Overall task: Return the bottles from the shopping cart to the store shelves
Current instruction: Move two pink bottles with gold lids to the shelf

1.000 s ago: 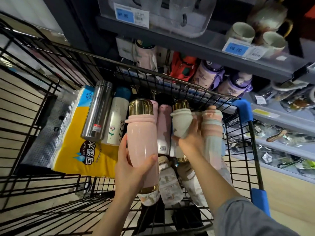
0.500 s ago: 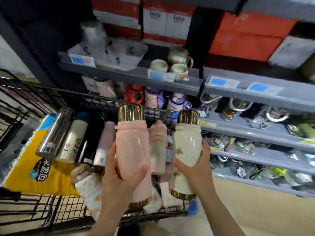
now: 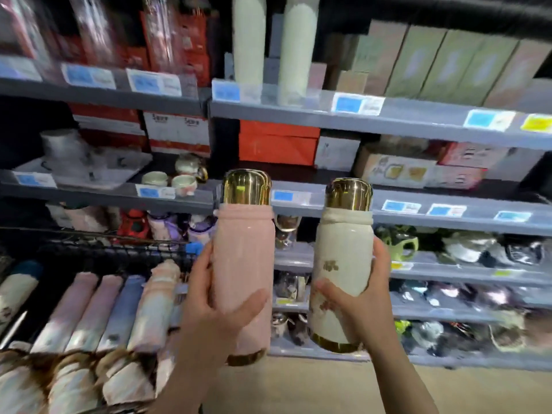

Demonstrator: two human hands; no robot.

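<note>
Bottles: left hand grips the pink bottle, right hand the cream bottle; neither shelved, more bottles in cart beside the left hand.

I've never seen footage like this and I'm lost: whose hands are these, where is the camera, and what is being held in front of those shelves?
There is no machine here. A person wears a wide-angle camera on the head, so the single head view looks forward and down over their own arms. The left hand grips a tall pink bottle with a shiny gold cap. The right hand grips a similar cream-white bottle with a gold cap. Both bottles are upright and apart from each other. Behind them stand grey store shelves with blue price labels, boxes and cups; the picture is blurred, so details are unclear. At lower left, the black wire shopping cart holds more pastel bottles lying side by side.
</note>
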